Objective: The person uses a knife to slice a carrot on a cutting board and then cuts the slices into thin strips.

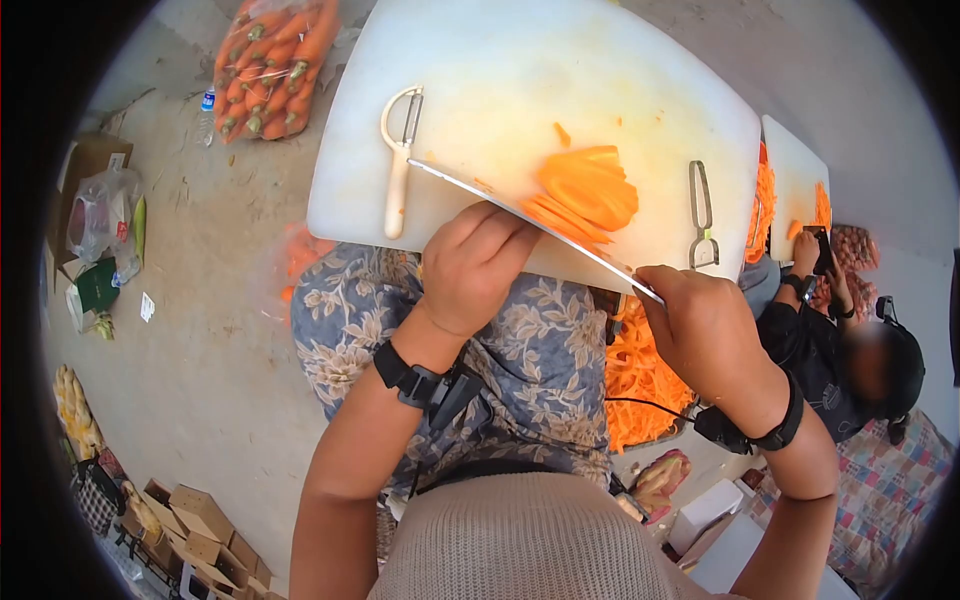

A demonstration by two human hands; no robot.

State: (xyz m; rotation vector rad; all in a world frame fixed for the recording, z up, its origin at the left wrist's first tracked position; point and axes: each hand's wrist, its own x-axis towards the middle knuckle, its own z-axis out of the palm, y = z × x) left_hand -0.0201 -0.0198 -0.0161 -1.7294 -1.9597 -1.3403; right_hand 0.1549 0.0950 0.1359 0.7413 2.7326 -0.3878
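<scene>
The left hand's [472, 265] bunched fingers crowd the thin silvery knife [590, 256] the right hand's [702, 325] fingers clasp; orange slices [590, 188] sliding near the white board's [500, 80] near edge could cause cuts.

Bright, diffuse daylight; soft shadows; strong fisheye bending; black vignette at edges.

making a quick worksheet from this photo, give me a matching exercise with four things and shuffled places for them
1. cream-handled peeler
2. silver peeler
3. knife
4. whole carrots

a. held by the right hand
b. bagged, off to the left of the cutting board
c. lying on the right part of the cutting board
d. lying on the left part of the cutting board

Pairs: 1-d, 2-c, 3-a, 4-b
</scene>
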